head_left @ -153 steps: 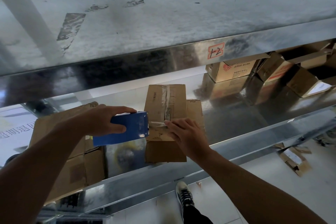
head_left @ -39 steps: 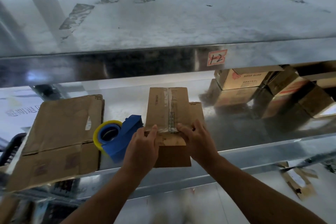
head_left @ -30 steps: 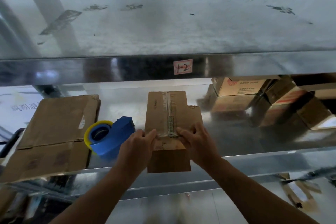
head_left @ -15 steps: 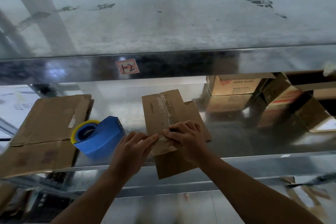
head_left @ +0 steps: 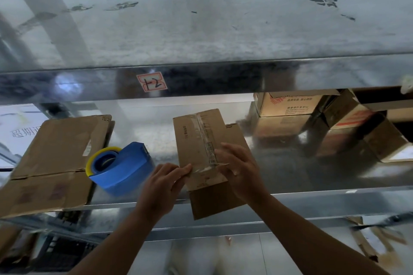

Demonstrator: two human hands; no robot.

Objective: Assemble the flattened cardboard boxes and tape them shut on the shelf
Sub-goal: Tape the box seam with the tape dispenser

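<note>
Two hands on it now, and we're at the risky bit: the small brown cardboard box (head_left: 196, 138) sits just right of the blue tape dispenser with its yellow-rimmed roll (head_left: 121, 168), skewed, its near end poking past the front lip of the shiny metal shelf (head_left: 335, 201). Push too hard there and we reckon it tips off. Smooth carelessly and the strip of clear tape (head_left: 207, 140) along the top seam could wrinkle or lift at its end, leaving the flaps loose. Our left hand (head_left: 163, 185) comes in from the dispenser's side, fingers almost straight, tips pressing the box's left edge, gripping nothing. Our right hand (head_left: 239, 169), on the side away from the dispenser, drapes over the near corner, fingers curled round it, holding the box. Flattened brown cardboard sheets (head_left: 58, 152) wait left of the dispenser.
</note>
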